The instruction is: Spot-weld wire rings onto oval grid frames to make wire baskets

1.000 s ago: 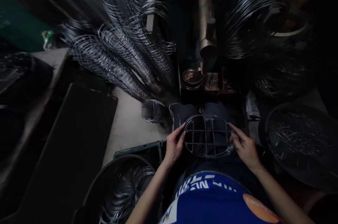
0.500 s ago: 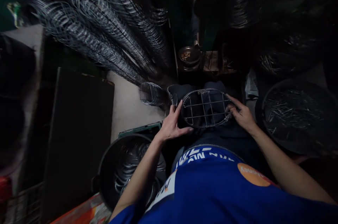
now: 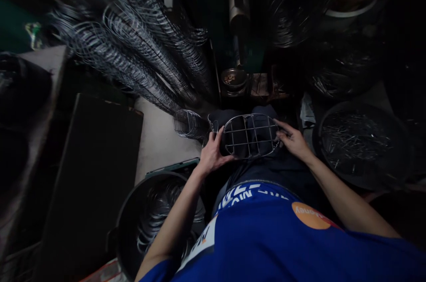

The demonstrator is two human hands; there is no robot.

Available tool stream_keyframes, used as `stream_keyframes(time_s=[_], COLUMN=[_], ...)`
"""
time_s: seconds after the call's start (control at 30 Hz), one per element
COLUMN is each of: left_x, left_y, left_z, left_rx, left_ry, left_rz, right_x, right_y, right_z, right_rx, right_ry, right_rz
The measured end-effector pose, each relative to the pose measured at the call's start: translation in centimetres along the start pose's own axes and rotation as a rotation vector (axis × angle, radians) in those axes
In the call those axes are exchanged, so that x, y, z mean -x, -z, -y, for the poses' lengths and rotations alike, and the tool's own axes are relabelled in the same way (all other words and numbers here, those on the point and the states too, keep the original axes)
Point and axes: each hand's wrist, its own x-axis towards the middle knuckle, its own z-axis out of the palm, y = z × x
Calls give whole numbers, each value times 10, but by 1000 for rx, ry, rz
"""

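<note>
An oval wire rack [image 3: 252,143] with crossing rods lies above my dark-trousered lap, held between my two hands. My left hand [image 3: 212,152] grips its left end, the fingers at the upper rim and the thumb along the lower edge. At the opposite end, my right hand [image 3: 293,140] pinches the rim with thumb and fingers. Just left of my left hand stands a stack of oval wire frames [image 3: 187,123].
Tall leaning stacks of wire rings [image 3: 149,42] fill the upper left. A black tub of wire rings [image 3: 121,211] sits by my left forearm. To the right is a wide basin of short wire pieces [image 3: 319,140]. A small bowl [image 3: 234,78] stands ahead, below a metal machine part [image 3: 238,7].
The rack has tilted a little and its crossing rods show more plainly. My left thumb has come in against its lower rim. The whole view has shifted slightly.
</note>
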Motion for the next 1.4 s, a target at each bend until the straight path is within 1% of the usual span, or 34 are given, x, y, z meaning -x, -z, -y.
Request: stream_keyframes(time_s=[0.03,0.07,0.1,0.13,0.2,0.23,0.27,0.3,0.33,0.37,0.4,0.43,0.47,0.5,0.57,0.6,0.63,0.67,0.7,0.73,0.77,0.83,0.87,0.93,1.0,1.07,1.13,1.27,1.33,1.4], left_x=[2,6,11,18,33,41,47,52,54,54,52,48,43,37,25,20,16,12,10,8,6,2,0,-3,-6,-8,-8,-7,-7,-8], left_y=[11,24,38,53,80,90,97,101,101,98,93,86,77,67,49,41,35,31,28,26,26,25,24,21,17,15,17,23,24,22], left_z=[1,1,-3,-11,-38,-56,-74,-92,-107,-118,-125,-127,-125,-120,-105,-98,-92,-88,-85,-83,-82,-79,-77,-71,-64,-59,-54,-45,-41,-37], left_rx=[8,38,92,180,439,598,762,900,1018,1121,1202,1266,1308,1318,1232,1158,1083,1019,969,928,888,795,754,690,641,612,628,711,726,711], left_ry=[-30,-71,-115,-165,-256,-309,-381,-436,-437,-410,-347,-263,-179,-106,-10,15,27,31,27,21,12,3,9,33,37,20,12,38,40,34], left_rz=[-19,-66,-140,-248,-485,-615,-739,-796,-792,-752,-681,-602,-536,-497,-465,-456,-439,-412,-379,-357,-358,-431,-482,-551,-532,-462,-377,-199,-167,-180], right_x=[3,5,6,6,5,5,6,7,10,13,16,19,22,23,20,15,9,1,-7,-16,-25,-40,-46,-53,-55,-54,-49,-35,-29,-26], right_y=[6,13,21,28,38,39,36,31,23,15,6,-2,-8,-12,-13,-11,-7,-3,1,5,8,13,14,15,15,14,14,15,15,13], right_z=[4,9,16,26,51,67,82,97,110,121,127,130,130,127,119,116,114,114,116,119,122,126,126,121,112,102,93,78,70,63], right_rx=[27,72,122,161,161,123,76,36,10,-3,-8,-13,-21,-30,-17,11,50,92,128,153,168,169,159,139,171,257,324,326,303,274], right_ry=[-3,-1,3,14,71,117,171,230,285,326,349,353,341,314,262,255,264,287,317,343,354,332,310,270,271,288,292,250,231,212], right_rz=[7,-5,-44,-104,-221,-236,-211,-152,-78,-18,13,8,-29,-85,-186,-206,-197,-161,-98,-15,68,186,198,143,54,0,-7,-27,-60,-89])
